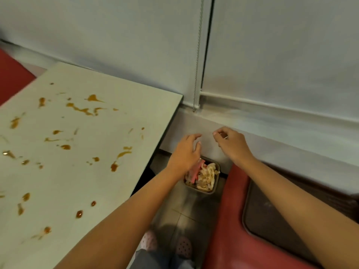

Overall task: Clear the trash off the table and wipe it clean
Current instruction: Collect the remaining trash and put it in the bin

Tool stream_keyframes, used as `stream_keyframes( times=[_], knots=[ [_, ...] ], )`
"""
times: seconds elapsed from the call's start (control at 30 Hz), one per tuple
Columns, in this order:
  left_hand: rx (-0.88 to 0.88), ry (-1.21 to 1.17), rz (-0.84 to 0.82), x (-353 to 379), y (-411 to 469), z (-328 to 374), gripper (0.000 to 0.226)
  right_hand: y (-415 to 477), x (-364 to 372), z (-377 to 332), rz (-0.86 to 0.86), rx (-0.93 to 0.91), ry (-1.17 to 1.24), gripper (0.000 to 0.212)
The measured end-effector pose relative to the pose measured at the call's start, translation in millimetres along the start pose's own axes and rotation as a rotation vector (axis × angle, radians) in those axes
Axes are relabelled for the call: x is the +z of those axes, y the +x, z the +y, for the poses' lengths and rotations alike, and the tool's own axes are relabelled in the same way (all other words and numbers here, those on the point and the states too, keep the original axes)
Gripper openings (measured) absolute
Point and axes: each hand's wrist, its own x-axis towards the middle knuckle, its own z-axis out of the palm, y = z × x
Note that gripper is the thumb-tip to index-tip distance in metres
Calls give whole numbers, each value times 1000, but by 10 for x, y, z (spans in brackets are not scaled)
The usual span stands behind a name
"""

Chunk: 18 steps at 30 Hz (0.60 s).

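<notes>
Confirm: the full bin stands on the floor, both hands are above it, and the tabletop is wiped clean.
Not clean: the head view shows the tabletop spattered with brown sauce stains. The full bin does stand on the floor, with the left hand and right hand above it.

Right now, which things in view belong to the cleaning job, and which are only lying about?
For the job: table with orange sauce stains; trash bin on the floor, holding crumpled paper; left hand and right hand above it.
Lying about: red seat; blind cord; shoes.
</notes>
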Motion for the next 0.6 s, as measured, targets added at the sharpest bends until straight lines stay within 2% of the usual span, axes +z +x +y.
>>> stream_keyframes(
  times=[0.33,0.6],
  knots=[
    [20,-54,306,-1282,-660,4,31,-254,244,-1057,-34,-183,124,8],
    [-89,-39,476,-1994,-1649,-527,29,-751,1066,-1639,-195,-243,188,10]
  ],
)
